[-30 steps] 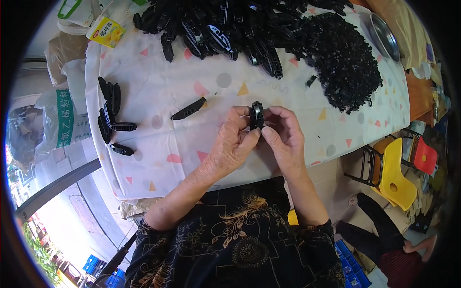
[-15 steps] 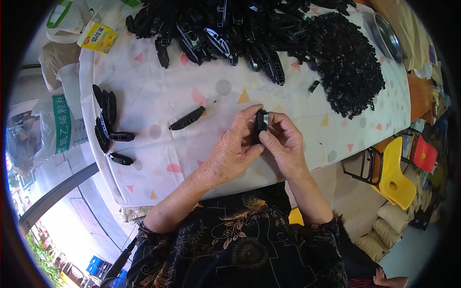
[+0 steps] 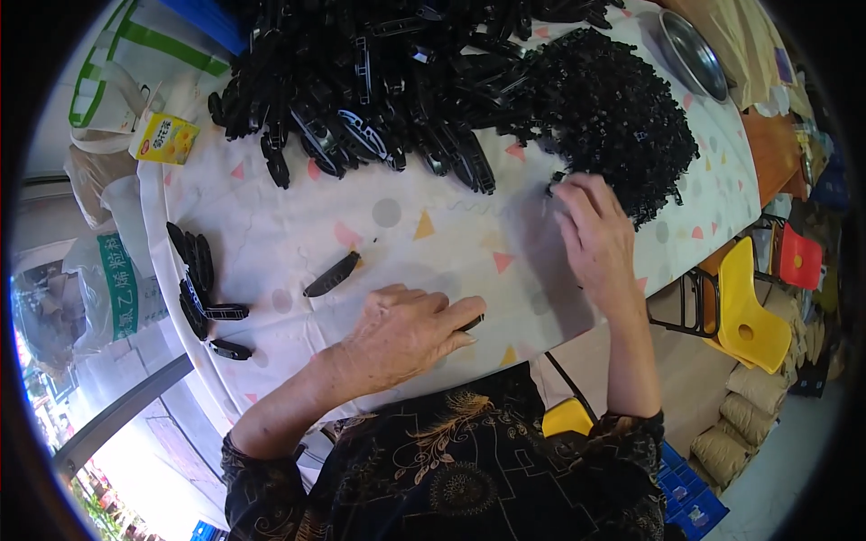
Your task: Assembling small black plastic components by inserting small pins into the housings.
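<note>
- Head view: left hand (image 3: 408,329) closed on a black part (image 3: 473,323), pinched between thumb and fingers above the near side of the table. Only a thin dark edge pokes out; shape of the rest hidden by the fingers.
- Right hand (image 3: 597,225) has curled fingers at the near-left edge of a pile of small bits (image 3: 631,117). One small black bit (image 3: 554,185) at the fingertips; can't tell if it's gripped or just touched.
- Small bits: matte black, blocky, plastic-looking, far too many to count.
- Lone part (image 3: 332,274): one, long, black, slightly bowed, lying flat, left of and beyond the left hand.
- Side group (image 3: 200,270): roughly six similar curved parts at the left edge, overlapping, so count is approximate.
- Big heap (image 3: 361,99) at the far side: long glossy black parts, uncountable, top cut off by the frame.
- All on one pale tablecloth (image 3: 298,207), smooth, printed with triangles and circles.
- Also on it: one yellow box (image 3: 164,138) far left, one shiny round metal bowl (image 3: 693,56) far right, partly shaded.
- Off to the right: one red chair (image 3: 799,257), at least one yellow chair (image 3: 750,311).
</note>
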Motion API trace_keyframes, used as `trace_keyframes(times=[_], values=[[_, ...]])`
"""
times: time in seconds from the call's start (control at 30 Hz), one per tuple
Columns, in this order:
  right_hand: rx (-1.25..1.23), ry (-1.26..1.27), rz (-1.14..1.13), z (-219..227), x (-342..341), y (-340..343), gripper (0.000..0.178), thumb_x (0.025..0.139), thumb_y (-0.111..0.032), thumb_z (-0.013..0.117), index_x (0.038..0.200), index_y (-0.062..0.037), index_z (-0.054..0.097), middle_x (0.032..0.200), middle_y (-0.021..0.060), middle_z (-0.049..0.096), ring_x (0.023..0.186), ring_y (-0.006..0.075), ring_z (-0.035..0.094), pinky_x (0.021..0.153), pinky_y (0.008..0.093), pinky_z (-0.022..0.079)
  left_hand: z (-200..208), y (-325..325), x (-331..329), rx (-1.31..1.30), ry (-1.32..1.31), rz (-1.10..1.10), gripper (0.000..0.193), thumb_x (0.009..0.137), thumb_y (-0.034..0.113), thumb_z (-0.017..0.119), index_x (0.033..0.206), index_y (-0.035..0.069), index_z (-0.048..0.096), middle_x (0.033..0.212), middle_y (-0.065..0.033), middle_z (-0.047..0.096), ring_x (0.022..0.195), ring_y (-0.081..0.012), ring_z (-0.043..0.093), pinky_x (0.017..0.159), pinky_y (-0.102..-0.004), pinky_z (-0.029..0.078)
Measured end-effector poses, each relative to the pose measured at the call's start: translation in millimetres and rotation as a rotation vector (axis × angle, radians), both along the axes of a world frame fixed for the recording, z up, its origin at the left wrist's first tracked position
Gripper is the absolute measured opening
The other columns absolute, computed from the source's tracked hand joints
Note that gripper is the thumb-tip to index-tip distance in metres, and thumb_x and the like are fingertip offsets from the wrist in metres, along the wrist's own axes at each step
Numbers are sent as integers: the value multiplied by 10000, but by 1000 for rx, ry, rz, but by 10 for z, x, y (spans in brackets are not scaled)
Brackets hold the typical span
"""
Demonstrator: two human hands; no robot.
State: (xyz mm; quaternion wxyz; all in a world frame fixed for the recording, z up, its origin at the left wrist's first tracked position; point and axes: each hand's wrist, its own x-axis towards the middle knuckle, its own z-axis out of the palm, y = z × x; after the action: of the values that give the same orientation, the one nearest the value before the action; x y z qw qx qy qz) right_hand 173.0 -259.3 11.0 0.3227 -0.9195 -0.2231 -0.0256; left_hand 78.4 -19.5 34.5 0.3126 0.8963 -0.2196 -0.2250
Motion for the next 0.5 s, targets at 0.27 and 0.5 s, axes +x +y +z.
trace_keyframes(times=[0.27, 0.5], values=[[-438, -313, 180, -114, 263, -144, 218, 719, 42, 648, 923, -14, 593, 923, 100, 575, 853, 242, 568, 723, 288, 479, -199, -89, 980, 99, -867, 67, 237, 704, 34, 592, 939, 70, 587, 1003, -91, 531, 1038, -268, 524, 857, -407, 429], [765, 636, -160, -227, -153, -34, 186, 858, -41, 634, 1025, -43, 553, 867, 2, 572, 743, 110, 588, 702, 249, 501, -325, -137, 1194, 278, -873, -90, 350, 715, -63, 561, 1031, 88, 570, 1138, -84, 521, 1184, -273, 438, 997, -458, 305]])
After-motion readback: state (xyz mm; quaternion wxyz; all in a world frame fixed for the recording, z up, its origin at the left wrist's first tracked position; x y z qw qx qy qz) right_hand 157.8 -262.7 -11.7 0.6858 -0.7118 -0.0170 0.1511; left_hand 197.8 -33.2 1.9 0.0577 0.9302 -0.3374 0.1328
